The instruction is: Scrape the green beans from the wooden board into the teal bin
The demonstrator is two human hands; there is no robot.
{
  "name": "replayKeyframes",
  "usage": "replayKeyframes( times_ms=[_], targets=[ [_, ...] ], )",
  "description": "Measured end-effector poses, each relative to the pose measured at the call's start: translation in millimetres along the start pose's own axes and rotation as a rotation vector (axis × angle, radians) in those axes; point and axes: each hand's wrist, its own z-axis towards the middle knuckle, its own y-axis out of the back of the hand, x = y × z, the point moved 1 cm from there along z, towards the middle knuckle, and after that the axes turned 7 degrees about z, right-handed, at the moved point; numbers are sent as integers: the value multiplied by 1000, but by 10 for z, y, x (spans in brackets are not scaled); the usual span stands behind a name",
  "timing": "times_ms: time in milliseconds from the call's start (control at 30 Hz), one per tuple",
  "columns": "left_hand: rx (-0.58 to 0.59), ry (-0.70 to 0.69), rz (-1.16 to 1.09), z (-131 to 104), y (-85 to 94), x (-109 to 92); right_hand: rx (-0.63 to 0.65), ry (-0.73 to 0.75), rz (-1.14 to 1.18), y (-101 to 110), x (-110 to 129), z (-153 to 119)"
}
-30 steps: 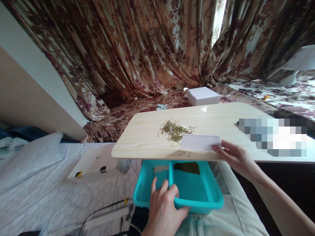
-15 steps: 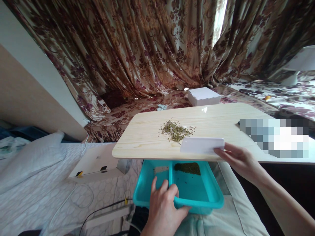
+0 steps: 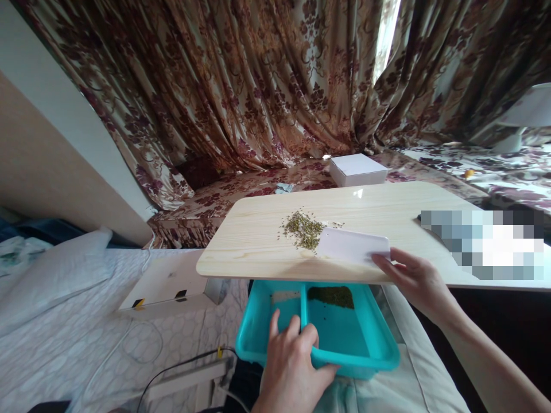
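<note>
My right hand [image 3: 415,284] pinches the right end of a flat white plastic scoop [image 3: 350,245] between thumb and fingers. The scoop's far left edge meets a scattered heap of small green beans [image 3: 301,228] on the pale wooden tabletop [image 3: 241,246]. A few white grains show at the heap's right side. Below the table edge, my left hand [image 3: 295,355] grips the near rim of a turquoise two-part bin [image 3: 370,344], thumb outside and fingers inside. More green beans [image 3: 333,297] lie in its right compartment, and whitish grains [image 3: 284,296] in the left.
A pixelated object [image 3: 482,244] lies on the table's right side. Behind the table sits a white box [image 3: 358,168] in front of patterned curtains [image 3: 258,86]. To the left, a white case [image 3: 167,284] and cables [image 3: 185,365] are on the bed.
The scoop has tilted and moved up against the right side of the bean heap. The bin and my left hand have shifted slightly right in view.
</note>
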Motion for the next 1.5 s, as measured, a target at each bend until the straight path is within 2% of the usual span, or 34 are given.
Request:
replayKeyframes(
  times_ms=[233, 533, 733, 933, 1200, 1367, 1500],
  targets=[
    [8, 7, 15, -15, -15, 19, -24, 51, -33, -33, 16, 29],
    [-4, -3, 17, -15, -17, 15, 40, 56, -41, -76, 13, 83],
    [-6, 2, 6, -18, -14, 14, 15, 58, -34, -69, 23, 69],
    [8, 10, 3, -14, -6, 24, 50, 62, -17, -120, 41, 39],
    [-17, -3, 5, -26, -52, 42, -85, 32, -91, -6, -3, 120],
    [-31, -12, -11, -27, -105, 82, -48, 75, -95, -74, 8, 154],
    [-27, -16, -18, -26, -83, 74, -12, 95, -96, -88, 16, 136]
  ],
)
